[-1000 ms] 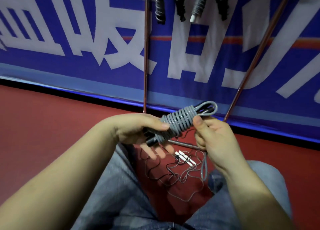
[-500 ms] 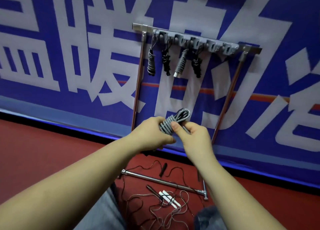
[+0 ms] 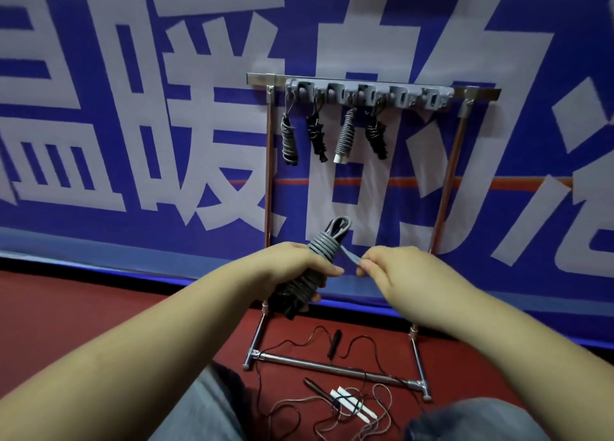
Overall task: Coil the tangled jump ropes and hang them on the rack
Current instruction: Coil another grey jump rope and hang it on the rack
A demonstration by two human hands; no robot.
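The coiled grey jump rope (image 3: 324,246) is raised in front of the rack (image 3: 368,90), the left hand (image 3: 294,268) in a clenched grip around its lower part while the right hand (image 3: 388,268) pinches its loose end (image 3: 350,258) just to the right. On the far rack, 4 coiled ropes (image 3: 344,135) hang from the grey hooks. Near the rack's foot, tangled thin ropes (image 3: 335,404) with white handles (image 3: 354,402) lie on the red floor (image 3: 99,314).

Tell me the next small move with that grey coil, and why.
Probably pull the loose end snug with the right hand to lock the wraps. The left hand grips the grey coil, its top loop stands free for hanging, and the rack shows open hooks right of the four hung ropes.
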